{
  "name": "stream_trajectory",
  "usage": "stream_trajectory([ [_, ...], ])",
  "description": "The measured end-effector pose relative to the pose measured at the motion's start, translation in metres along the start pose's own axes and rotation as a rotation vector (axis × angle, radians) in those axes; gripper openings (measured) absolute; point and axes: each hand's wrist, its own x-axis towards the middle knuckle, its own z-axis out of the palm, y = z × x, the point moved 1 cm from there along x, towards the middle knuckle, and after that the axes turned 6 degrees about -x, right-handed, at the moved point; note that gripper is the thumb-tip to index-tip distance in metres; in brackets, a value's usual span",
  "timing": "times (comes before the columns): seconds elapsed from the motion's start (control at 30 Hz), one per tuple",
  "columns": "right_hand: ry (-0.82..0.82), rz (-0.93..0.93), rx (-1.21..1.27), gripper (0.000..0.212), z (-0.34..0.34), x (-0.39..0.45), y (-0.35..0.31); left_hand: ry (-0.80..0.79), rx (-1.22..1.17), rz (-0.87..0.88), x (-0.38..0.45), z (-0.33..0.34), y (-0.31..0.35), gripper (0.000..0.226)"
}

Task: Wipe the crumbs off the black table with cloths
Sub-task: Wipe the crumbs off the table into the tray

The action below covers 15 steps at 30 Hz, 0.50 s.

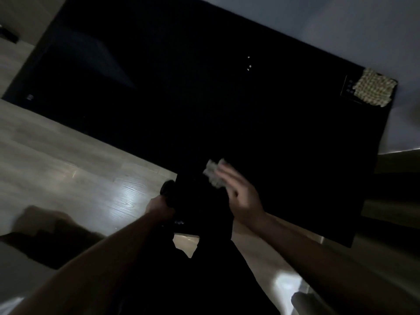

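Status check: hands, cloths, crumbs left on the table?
Right hand on pale cloth, blurred, near table edge. Left hand holds something dark, unclear. Crumbs remain mid-table. Second cloth lies at far corner.

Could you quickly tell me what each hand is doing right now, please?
Left hand: closed around a dark object at the black table's near edge; what it is cannot be told.
Right hand: holding a small pale crumpled cloth, blurred.
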Motion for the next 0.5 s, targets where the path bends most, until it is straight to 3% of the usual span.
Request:
stream_trajectory([
  [0.13, 0.187, 0.113, -0.125, 0.053, -0.045, 0.056, 0.022, -0.004, 0.012, -0.017, 0.002, -0.001, -0.004, 0.035],
  [0.27, 0.121, 0.266, -0.320, 0.054, -0.054, 0.084, 0.052, -0.006, 0.024, -0.017, 0.002, -0.002, -0.004, 0.036],
  [0.37, 0.108, 0.210, -0.482, 0.055, -0.032, 0.076, 0.056, -0.021, 0.039, -0.025, 0.005, -0.004, -0.005, 0.038],
  [0.5, 0.010, 0.041, -0.331, 0.056, 0.017, 0.030, 0.039, -0.039, 0.046, -0.029, 0.006, -0.007, -0.006, 0.042],
])
